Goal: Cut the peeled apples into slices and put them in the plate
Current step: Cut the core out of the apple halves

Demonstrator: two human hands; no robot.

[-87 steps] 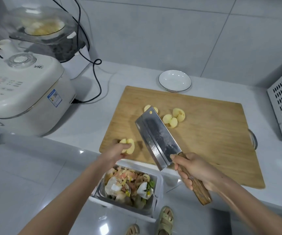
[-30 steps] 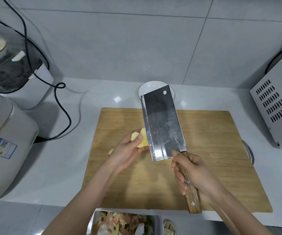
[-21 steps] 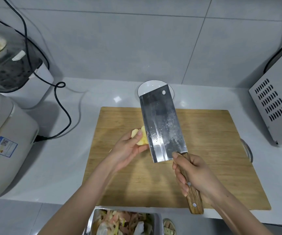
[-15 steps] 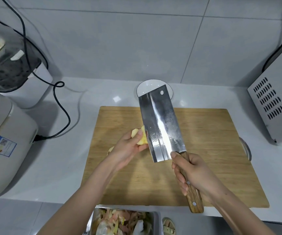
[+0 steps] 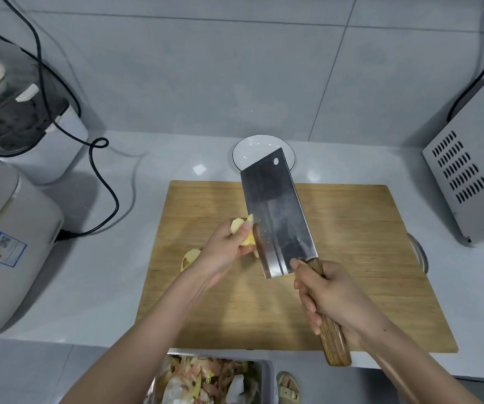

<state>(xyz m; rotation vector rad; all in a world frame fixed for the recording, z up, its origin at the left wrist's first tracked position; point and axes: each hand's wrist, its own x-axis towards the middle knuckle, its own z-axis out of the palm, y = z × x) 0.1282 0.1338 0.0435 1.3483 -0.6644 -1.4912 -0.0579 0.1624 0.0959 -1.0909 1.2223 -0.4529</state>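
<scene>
Grips cleaver (image 5: pixel 275 211) by its wooden handle with right hand (image 5: pixel 329 295), fingers wrapped round, one fingertip against blade's heel. Holds blade raised, flat side up, over board (image 5: pixel 351 243), tip pointing away and overlapping plate (image 5: pixel 252 150) in view. Pinches apple pieces (image 5: pixel 240 227) in left hand (image 5: pixel 223 250), thumb on top, fingers curled beneath, forearm reaching in from lower left. Holds pieces above mid-left of board, just beside blade's left edge; cannot tell if touching. Pale yellow, peeled, a few wedges bunched together. One more piece (image 5: pixel 191 257) lying on board near its left edge, partly behind left wrist. White dark-rimmed plate on surface (image 5: pixel 103 272) just beyond board. Versus 2.9 s ago: has brought left hand from board's near-left corner up to mid-board; has swung cleaver from slanting left to pointing away. Versus 0.5 s ago: nearly same pose, glare streak on blade gone. At near edge, bin (image 5: pixel 205 380) of peels. At left, rice cooker (image 5: pixel 7 243) and cable (image 5: pixel 63 235).
</scene>
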